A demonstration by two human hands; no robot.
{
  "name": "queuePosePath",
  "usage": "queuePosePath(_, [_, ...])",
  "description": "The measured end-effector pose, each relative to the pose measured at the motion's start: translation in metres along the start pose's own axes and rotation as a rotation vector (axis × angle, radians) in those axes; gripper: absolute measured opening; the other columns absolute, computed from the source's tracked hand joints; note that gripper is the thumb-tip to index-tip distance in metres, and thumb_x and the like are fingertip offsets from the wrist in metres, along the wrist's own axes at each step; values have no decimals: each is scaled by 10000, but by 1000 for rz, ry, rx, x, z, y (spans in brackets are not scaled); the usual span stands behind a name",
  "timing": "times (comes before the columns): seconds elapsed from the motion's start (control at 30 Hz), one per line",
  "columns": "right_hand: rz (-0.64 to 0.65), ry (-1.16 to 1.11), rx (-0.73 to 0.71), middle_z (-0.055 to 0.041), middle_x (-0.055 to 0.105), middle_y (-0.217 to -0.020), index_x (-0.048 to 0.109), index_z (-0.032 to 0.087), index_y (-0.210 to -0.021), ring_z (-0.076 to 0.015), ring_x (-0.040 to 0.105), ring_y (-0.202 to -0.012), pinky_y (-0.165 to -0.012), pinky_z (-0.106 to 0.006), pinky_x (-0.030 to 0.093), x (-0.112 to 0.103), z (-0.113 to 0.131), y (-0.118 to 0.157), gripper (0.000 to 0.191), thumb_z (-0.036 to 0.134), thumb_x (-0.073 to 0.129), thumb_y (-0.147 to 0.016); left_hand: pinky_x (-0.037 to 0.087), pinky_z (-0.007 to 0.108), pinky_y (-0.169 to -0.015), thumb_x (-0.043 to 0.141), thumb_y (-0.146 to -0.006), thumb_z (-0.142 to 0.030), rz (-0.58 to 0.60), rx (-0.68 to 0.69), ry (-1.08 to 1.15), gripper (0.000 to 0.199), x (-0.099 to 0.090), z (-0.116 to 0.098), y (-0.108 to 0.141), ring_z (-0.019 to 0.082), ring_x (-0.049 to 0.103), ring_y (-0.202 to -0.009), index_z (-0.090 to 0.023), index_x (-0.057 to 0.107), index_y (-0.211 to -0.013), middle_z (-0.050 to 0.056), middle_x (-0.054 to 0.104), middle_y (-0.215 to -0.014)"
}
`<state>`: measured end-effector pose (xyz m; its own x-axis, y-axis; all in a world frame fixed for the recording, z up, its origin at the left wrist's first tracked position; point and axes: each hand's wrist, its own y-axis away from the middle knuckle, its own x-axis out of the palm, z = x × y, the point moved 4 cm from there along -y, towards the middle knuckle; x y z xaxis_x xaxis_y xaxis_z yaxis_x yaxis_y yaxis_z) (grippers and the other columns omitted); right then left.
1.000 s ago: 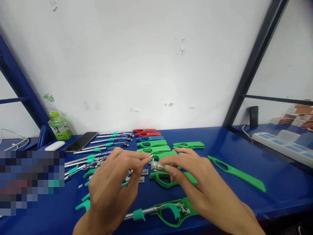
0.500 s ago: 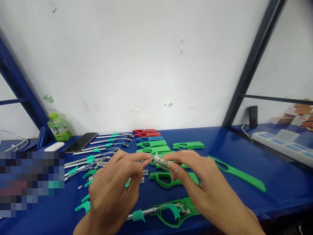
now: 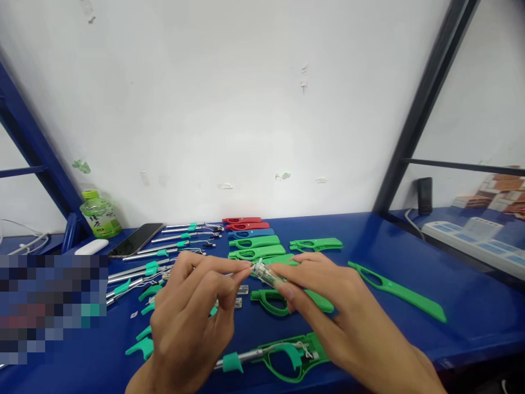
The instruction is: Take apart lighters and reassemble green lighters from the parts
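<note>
My right hand [image 3: 340, 306] holds a small clear plastic lighter fuel tank [image 3: 266, 275] between thumb and fingers, its valve end pointing left. At that end my left hand [image 3: 192, 312] pinches with thumb and forefinger; whatever lies between those fingertips is too small to make out. Below both hands, an open green lighter shell [image 3: 279, 375] holds a metal rod [image 3: 251, 354] with a teal trigger [image 3: 292, 353] and white wires. Behind my hands are green lighter shells [image 3: 257, 251] in a column. Several clear tanks [image 3: 241, 290] lie partly hidden beside my left hand.
Metal rods with teal triggers [image 3: 151, 268] and wires lie at left. A phone [image 3: 137, 239], a white case [image 3: 92, 247] and a green bottle [image 3: 99, 214] stand behind them. Red shells [image 3: 247, 225] lie near the wall; another green shell [image 3: 400, 293] is at right.
The fuel tank and both hands' fingertips have shifted slightly left. My right hand's fingers have moved a little along the tank; the left still pinches at its end.
</note>
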<state>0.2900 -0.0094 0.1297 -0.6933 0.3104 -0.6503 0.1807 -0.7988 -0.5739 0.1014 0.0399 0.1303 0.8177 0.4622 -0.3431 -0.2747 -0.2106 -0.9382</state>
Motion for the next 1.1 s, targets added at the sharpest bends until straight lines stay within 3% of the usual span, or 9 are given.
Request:
queuePosePath(0.1, [15, 3, -29, 49, 792, -883, 762, 336, -1307, -189, 726, -855, -1129, -443, 483, 2, 0, 1, 298, 320, 519, -1135, 453, 305, -656, 694, -956, 16, 11, 17, 22, 446, 1, 0, 0, 156, 538, -770, -244, 379, -778, -38, 750, -836])
queuePosePath(0.27, [51, 32, -89, 30, 757, -873, 730, 280, -1377, -178, 704, -831, -1128, -455, 462, 4, 1, 1, 330, 274, 503, -1137, 384, 307, -630, 574, -938, 104, 41, 26, 26, 474, 1, -3, -1, 149, 476, -744, -233, 285, -773, -5, 668, -801])
queuePosePath(0.43, [99, 43, -119, 17, 731, -874, 729, 241, -1295, -170, 631, -780, -992, -418, 498, 5, 2, 0, 298, 247, 472, -1144, 340, 301, -608, 536, -913, 134, 49, 71, -6, 456, 1, -5, -2, 140, 424, -712, -228, 296, -775, -5, 595, -765])
queuePosePath(0.6, [73, 73, -127, 26, 763, -923, 692, 255, -1213, -171, 689, -843, -1071, -421, 470, 10, 1, 0, 236, 254, 464, -1153, 382, 281, -637, 587, -962, 67, 90, 80, -45, 418, 0, -3, -6, 127, 479, -714, -230, 363, -771, -31, 622, -765])
queuePosePath(0.73, [34, 108, -44, 34, 788, -1142, 624, 318, -1248, -187, 702, -1046, -1023, -367, 492, -5, -8, 2, 169, 278, 491, -1152, 472, 228, -683, 605, -1041, -68, 118, -118, 2, 273, -1, -4, -8, 97, 609, -746, -252, 550, -847, -81, 734, -865])
queuePosePath(0.87, [-10, 121, 109, 25, 747, -1050, 591, 315, -1144, -168, 704, -934, -814, -278, 518, -35, -25, 13, 124, 324, 468, -1155, 512, 208, -647, 596, -1080, -222, 263, -250, 88, 103, 14, -6, 2, 82, 631, -676, -313, 644, -1079, -98, 753, -979])
queuePosePath(0.97, [-9, 97, 209, 27, 691, -939, 538, 301, -1077, -157, 665, -797, -734, -262, 517, -42, -39, 33, 161, 375, 425, -1164, 559, 229, -750, 575, -1084, -254, 370, -190, 123, 112, 30, -12, 11, 111, 699, -802, -317, 634, -1156, -78, 747, -998])
queuePosePath(1.1, [24, 15, 372, 15, 664, -956, 493, 303, -1103, -167, 658, -830, -754, -259, 559, -24, -60, 65, 155, 432, 426, -1157, 567, 314, -871, 518, -1080, -176, 511, -42, 124, 176, 48, -21, 23, 158, 713, -882, -299, 640, -1111, -63, 748, -979])
